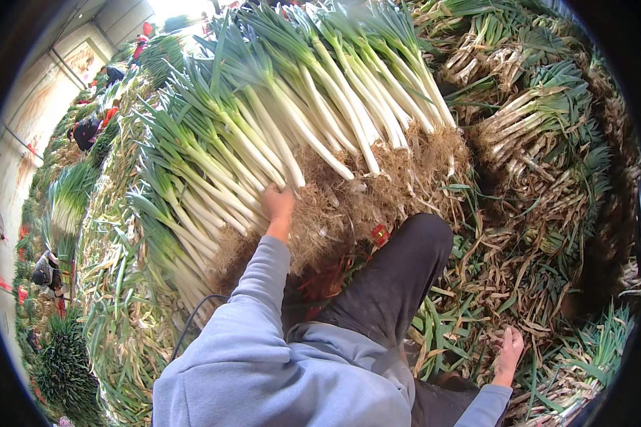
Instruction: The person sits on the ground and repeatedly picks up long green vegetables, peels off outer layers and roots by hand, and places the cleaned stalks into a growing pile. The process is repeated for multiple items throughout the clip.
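Note:
A wide row of large green onions [320, 91] with white stalks lies in front of me, leaves pointing away and brown roots [326, 229] towards me. My left hand [279, 203] rests at the root ends of the stalks, left of the middle; its fingertips are partly hidden, so whether it grips a stalk does not show. Down at the right, my right hand [507, 347] is held over loose dry leaves, its fingers partly bent, with no stalk in it. A small red object [379, 235] is beside my knee.
Unpeeled onions [529, 117] with soiled stalks are heaped at the right. Leaf scraps [513, 256] cover the floor on my right and also lie at the left. Several people work at the far left, one [48, 272] bending low, near more onion bundles [72, 203].

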A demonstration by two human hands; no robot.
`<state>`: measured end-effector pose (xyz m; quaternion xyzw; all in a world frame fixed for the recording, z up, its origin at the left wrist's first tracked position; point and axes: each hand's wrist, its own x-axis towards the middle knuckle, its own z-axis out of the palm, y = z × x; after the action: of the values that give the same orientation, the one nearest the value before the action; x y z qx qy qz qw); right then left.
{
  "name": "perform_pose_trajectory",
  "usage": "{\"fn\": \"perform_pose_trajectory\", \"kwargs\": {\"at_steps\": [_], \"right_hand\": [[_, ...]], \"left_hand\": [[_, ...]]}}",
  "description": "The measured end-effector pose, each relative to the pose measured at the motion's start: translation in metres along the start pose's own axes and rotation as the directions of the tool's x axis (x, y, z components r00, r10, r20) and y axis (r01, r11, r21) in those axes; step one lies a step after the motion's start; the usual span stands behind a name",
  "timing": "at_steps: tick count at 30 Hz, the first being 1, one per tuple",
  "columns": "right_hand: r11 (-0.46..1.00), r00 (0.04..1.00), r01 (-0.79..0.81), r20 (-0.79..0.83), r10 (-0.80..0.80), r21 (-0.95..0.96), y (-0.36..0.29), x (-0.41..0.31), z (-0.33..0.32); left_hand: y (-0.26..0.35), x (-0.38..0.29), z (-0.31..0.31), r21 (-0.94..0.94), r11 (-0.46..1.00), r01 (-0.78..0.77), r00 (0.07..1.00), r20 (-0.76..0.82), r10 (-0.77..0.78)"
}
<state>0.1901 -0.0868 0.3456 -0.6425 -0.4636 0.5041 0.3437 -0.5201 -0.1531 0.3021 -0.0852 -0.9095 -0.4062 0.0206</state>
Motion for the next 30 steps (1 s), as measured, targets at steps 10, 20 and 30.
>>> {"fn": "perform_pose_trajectory", "kwargs": {"at_steps": [10,20,30], "right_hand": [[0.999,0.998,-0.033,0.045,0.032,0.040,-0.001,-0.007,0.008],[1.000,0.998,-0.031,0.060,0.031,0.001,0.005,-0.009,0.010],[0.998,0.995,-0.050,0.089,0.047,0.028,0.014,-0.007,0.010]], "left_hand": [[-0.004,0.019,-0.009,0.004,0.995,-0.103,0.993,-0.059,0.104],[0.008,0.021,-0.009,0.066,0.996,-0.061,0.997,0.050,0.057],[0.000,0.007,-0.004,0.047,0.988,-0.149,0.985,0.097,0.144]]}}
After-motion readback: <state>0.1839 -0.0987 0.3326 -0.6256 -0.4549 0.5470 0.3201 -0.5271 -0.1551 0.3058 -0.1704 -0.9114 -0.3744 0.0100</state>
